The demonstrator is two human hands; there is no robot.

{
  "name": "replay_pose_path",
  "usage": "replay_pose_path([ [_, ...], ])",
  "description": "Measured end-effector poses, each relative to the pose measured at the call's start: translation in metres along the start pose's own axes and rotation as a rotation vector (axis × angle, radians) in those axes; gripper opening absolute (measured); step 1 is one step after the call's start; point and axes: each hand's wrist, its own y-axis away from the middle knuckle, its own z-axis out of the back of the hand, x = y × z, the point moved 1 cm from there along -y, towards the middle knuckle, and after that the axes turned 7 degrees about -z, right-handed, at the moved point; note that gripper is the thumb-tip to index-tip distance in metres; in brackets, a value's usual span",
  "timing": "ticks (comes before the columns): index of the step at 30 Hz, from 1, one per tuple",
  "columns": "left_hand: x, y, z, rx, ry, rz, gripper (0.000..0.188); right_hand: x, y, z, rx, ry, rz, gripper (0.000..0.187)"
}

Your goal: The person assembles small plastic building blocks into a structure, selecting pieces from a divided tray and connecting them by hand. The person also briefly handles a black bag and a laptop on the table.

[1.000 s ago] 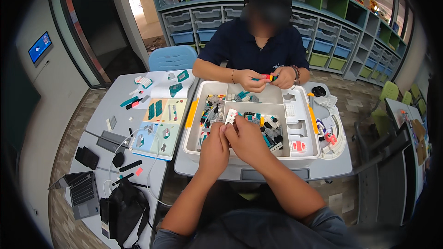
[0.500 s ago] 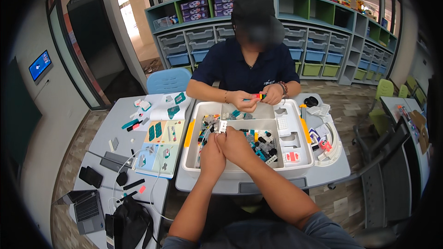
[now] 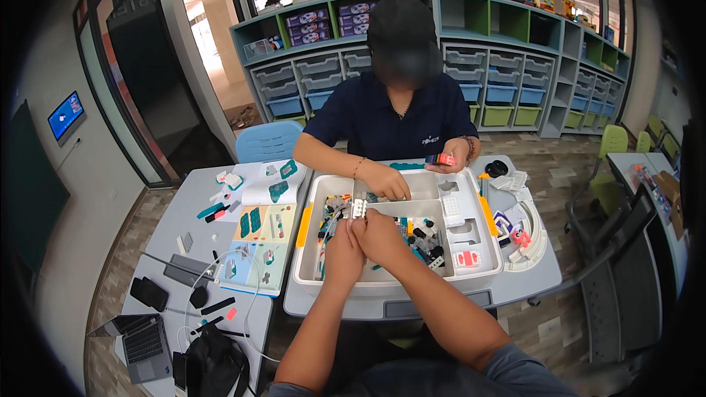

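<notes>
My left hand (image 3: 344, 244) and my right hand (image 3: 378, 234) meet over the white sorting tray (image 3: 382, 288), fingers closed together on a white building brick (image 3: 359, 208). Studs show along the brick; fingers cover its lower part. Below lie loose teal, black, grey and white building pieces (image 3: 426, 239) in the tray's compartments. Across from me, a person's hand (image 3: 386, 181) reaches into the tray's far compartment. That person's other hand (image 3: 460, 153) holds a small multicoloured brick assembly (image 3: 440, 159).
An open instruction booklet (image 3: 265, 224) lies to the left, with loose pieces beside it. Further down are a laptop (image 3: 145, 342), a black bag (image 3: 213, 360) and a looping white cable (image 3: 257, 265). Curved white track pieces (image 3: 531, 239) rest right of the tray.
The person opposite has parted their hands: one has gone down into the tray, the other keeps the coloured assembly. My hands stay together on the white brick, which has turned slightly.
</notes>
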Motion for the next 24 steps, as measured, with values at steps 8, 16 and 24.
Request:
replay_pose_path([
  [8,-0.005,0.004,0.004,-0.085,0.172,-0.007,0.04,0.014,0.016,0.021,0.163,-0.297,-0.159,0.027],
  [16,-0.006,0.005,0.003,-0.063,0.106,-0.075,0.036,0.001,0.017,0.019,0.124,-0.263,-0.03,0.025],
  [24,0.006,0.005,0.003,-0.093,-0.044,-0.211,0.032,-0.004,0.02,0.021,0.21,-0.319,-0.081,0.024],
])
